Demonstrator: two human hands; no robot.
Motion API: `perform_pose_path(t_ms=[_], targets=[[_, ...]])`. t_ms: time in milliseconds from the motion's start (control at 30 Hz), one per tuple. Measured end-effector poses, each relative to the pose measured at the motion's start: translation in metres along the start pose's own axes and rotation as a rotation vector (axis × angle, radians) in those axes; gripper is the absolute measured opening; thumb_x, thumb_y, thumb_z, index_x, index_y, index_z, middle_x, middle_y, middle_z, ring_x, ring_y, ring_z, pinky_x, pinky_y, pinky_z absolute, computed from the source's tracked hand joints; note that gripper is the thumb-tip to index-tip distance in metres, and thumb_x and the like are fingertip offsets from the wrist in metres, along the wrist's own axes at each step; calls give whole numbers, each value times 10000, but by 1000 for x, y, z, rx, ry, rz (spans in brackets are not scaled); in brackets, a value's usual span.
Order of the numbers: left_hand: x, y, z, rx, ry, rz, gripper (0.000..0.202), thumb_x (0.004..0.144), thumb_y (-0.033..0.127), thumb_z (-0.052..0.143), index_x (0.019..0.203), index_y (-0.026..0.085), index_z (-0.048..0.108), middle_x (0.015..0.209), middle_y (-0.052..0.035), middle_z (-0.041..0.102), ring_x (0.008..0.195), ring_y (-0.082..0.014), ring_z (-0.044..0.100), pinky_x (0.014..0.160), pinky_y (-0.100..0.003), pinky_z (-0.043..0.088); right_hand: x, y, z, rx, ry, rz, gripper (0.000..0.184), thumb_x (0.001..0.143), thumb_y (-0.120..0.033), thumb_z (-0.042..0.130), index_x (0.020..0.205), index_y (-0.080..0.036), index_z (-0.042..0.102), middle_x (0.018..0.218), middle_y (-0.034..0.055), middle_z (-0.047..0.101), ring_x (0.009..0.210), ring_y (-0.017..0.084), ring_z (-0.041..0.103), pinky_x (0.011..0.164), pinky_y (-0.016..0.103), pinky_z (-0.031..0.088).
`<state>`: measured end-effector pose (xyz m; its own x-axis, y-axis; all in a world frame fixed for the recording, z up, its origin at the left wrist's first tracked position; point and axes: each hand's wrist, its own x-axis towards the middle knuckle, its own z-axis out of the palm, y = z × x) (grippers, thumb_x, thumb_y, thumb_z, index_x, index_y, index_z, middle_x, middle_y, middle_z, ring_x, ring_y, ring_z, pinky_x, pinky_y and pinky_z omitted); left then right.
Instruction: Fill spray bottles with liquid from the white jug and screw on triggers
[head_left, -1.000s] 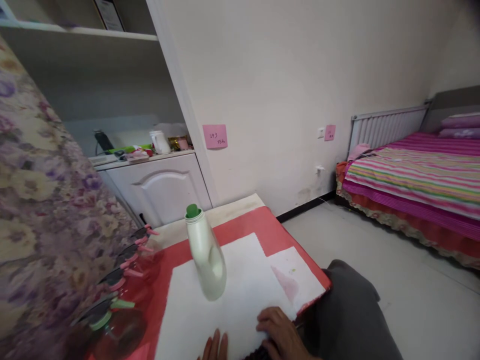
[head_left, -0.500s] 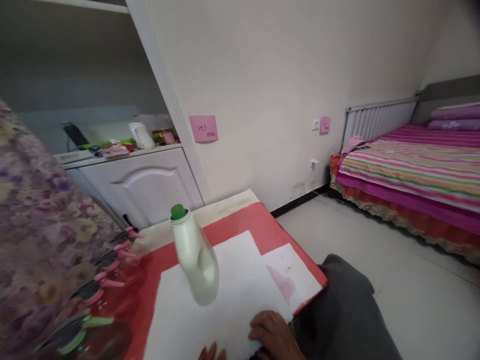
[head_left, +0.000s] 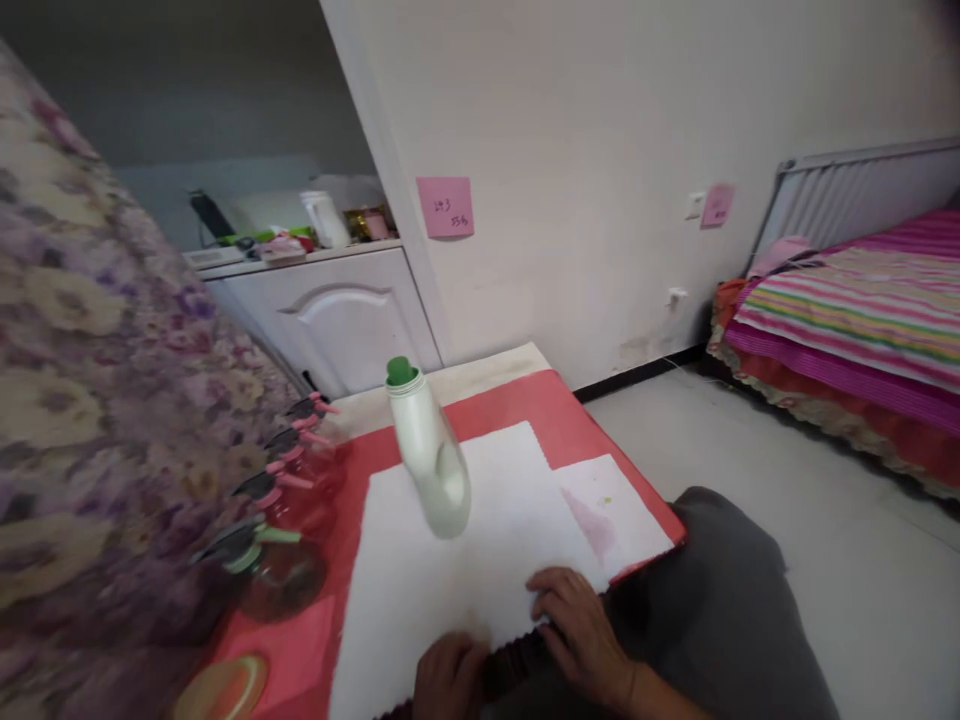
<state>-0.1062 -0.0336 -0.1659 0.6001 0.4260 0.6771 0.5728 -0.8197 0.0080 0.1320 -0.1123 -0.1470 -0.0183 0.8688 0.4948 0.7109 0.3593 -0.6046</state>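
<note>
A white bottle with a green cap [head_left: 429, 455] stands on a white cloth [head_left: 480, 560] spread over a red table [head_left: 517, 410]. My left hand [head_left: 448, 678] and my right hand [head_left: 581, 628] rest at the near edge of the cloth, fingers curled over a dark ribbed thing [head_left: 517, 655] lying between them. Both hands are well short of the bottle. A pink stain [head_left: 592, 523] marks a smaller white sheet at the right of the cloth.
Several clear spray bottles with pink and green triggers [head_left: 281, 500] line the table's left side beside a floral fabric [head_left: 97, 420]. A white cabinet [head_left: 337, 320] with clutter on top stands behind. A striped bed [head_left: 855, 330] and radiator sit at right, with bare floor between.
The view has tipped down and shifted. Both hands now show more fully at the cloth's near edge, the left curled where it lay flat before. The bottle has not moved.
</note>
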Motion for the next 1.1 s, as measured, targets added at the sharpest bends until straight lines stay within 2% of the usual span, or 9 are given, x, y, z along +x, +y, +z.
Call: perform_pose_path(t_ms=[133,233,367,467,600,733,900,1100], targets=[[12,22,-16,-82,-108,-110,187,912,172,484,908,215,665,830,-52,683,822,-193,652,727,-319,545,-2,0,-1,1,-19,14,235,792,-35,498,917,-230,534,1147,59,600,1078,235,546,905,401,453],[17,27,-32,-192,-194,-171,136,906,181,516,895,212,648,852,-51,670,838,-189,635,752,-325,542,-4,-1,-3,6,-20,4,236,803,-28,486,911,-231,537,1143,66,607,1084,234,555,908,404,467],[15,7,-54,-173,-162,-301,138,910,205,527,978,227,644,978,-60,684,959,-204,629,844,-363,534,-7,-4,-7,39,-42,0,171,829,-86,544,908,-237,537,1150,78,603,1092,250,561,914,423,489],[14,-15,-63,-61,-138,-378,218,917,248,524,1110,239,624,1116,-71,676,1084,-220,605,920,-400,515,-1,-10,-10,95,-21,2,176,870,-144,549,1016,-240,536,1192,102,575,1140,252,542,945,427,498],[22,-34,-54,66,-218,-368,372,922,365,517,1258,213,571,1330,-107,598,1276,-262,503,1032,-447,449,28,-25,-4,115,-24,-34,233,921,-153,470,1129,-236,535,1242,111,569,1193,233,524,999,421,487],[23,-36,-35,200,-338,-412,541,919,489,469,1369,189,494,1462,-144,485,1378,-318,389,1077,-514,379,48,-32,22,-22,-104,-112,361,888,-185,539,1249,-203,535,1356,128,552,1273,264,489,1061,476,446],[5,-32,-30,296,-394,-419,609,927,521,423,1452,216,383,1520,-125,409,1390,-305,380,1106,-501,329,42,-24,47,-232,-268,-168,515,892,-236,576,1395,-221,465,1477,98,477,1365,293,416,1129,527,354],[-7,-30,-36,364,-375,-426,619,928,518,420,1448,183,389,1502,-142,430,1366,-295,420,1096,-483,343,35,-19,49,-263,-250,-199,513,914,-260,562,1414,-237,448,1488,81,469,1365,287,424,1122,517,372]])
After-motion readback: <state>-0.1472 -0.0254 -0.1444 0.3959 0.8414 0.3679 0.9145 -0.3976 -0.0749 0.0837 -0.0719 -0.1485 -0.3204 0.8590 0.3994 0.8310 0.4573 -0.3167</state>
